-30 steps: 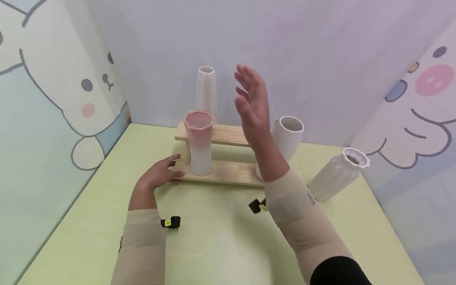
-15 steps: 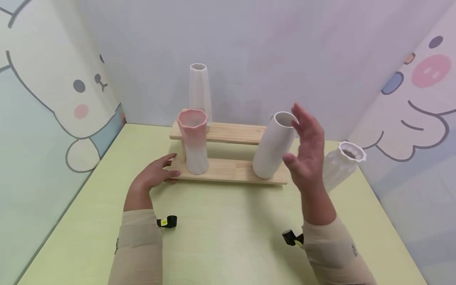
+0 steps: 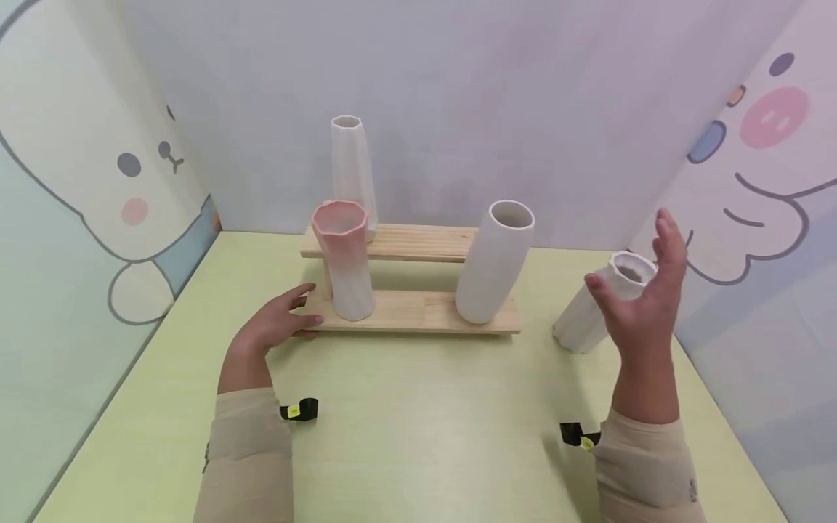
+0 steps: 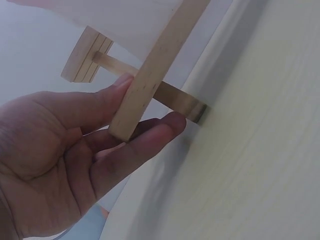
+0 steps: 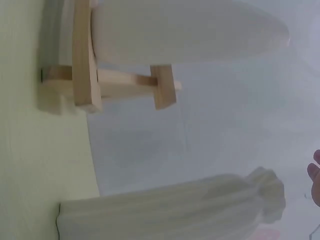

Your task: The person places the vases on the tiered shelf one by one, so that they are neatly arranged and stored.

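Observation:
My left hand (image 3: 273, 327) holds the left end of a two-tier wooden rack's lower board (image 3: 408, 311). In the left wrist view, the thumb lies on top of the board end (image 4: 145, 95), with fingers beneath it. My right hand (image 3: 644, 312) is raised at the right, fingers spread and nothing in them. Beyond it, partly hidden by it, a fluted white vase (image 3: 580, 319) with a frilled rim stands on the table. I cannot tell whether hand and vase touch. The right wrist view shows the same vase (image 5: 165, 212) with only fingertips (image 5: 314, 172) at the edge.
On the lower board stand a pink-and-white vase (image 3: 351, 272) at left and a smooth white vase (image 3: 493, 265) at right. A slim white vase (image 3: 352, 174) stands on the upper board (image 3: 418, 242). Cartoon-printed walls enclose the pale green table (image 3: 418, 421).
My right hand has moved right and down, from above the rack past the smooth white vase to the fluted vase. My left hand keeps its hold on the rack. The view has shifted slightly.

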Demonstrator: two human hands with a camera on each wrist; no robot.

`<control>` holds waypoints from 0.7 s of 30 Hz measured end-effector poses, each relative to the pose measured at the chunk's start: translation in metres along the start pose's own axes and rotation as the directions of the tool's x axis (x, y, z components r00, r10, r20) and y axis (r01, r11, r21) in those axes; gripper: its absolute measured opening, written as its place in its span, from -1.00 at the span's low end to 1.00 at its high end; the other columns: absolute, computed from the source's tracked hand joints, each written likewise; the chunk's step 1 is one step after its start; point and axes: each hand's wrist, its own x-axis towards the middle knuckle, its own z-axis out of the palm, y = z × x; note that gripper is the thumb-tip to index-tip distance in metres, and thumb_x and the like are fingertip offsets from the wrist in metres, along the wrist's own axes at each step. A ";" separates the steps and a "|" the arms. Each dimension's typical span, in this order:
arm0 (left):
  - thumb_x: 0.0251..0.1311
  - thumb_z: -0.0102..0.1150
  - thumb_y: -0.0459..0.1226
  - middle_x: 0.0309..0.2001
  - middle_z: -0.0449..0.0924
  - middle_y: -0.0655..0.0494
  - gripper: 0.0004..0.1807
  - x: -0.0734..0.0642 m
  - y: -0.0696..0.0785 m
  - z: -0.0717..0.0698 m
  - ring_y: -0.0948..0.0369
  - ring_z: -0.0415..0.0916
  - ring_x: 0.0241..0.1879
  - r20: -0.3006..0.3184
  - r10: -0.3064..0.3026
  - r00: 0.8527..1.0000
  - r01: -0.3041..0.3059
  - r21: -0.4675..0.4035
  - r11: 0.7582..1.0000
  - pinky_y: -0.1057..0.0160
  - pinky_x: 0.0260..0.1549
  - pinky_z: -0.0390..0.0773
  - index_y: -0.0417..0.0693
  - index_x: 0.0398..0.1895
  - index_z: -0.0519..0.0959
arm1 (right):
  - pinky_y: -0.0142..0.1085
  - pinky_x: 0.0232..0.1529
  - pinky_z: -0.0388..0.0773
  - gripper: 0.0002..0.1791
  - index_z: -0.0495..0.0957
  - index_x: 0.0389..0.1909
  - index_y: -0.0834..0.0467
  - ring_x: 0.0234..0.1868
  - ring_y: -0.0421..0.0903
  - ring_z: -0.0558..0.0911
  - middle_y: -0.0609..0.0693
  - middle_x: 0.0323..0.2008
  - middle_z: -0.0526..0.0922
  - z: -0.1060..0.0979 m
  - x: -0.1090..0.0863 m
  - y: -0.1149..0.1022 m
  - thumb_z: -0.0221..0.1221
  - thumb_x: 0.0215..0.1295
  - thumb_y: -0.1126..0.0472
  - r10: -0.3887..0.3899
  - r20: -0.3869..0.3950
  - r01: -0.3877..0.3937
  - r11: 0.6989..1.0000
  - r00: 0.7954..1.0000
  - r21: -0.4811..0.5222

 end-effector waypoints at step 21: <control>0.24 0.26 0.04 0.53 -0.06 -0.27 -0.03 0.000 -0.002 0.002 0.07 0.68 -0.02 0.021 -0.010 1.000 0.010 -0.013 1.000 -0.35 0.32 0.11 0.18 0.59 -0.09 | -0.43 -0.02 0.54 -0.13 0.22 0.39 0.06 0.04 -0.04 0.58 0.21 0.15 0.55 -0.037 -0.027 0.121 0.31 0.05 0.52 0.511 0.083 -0.486 0.738 0.855 0.469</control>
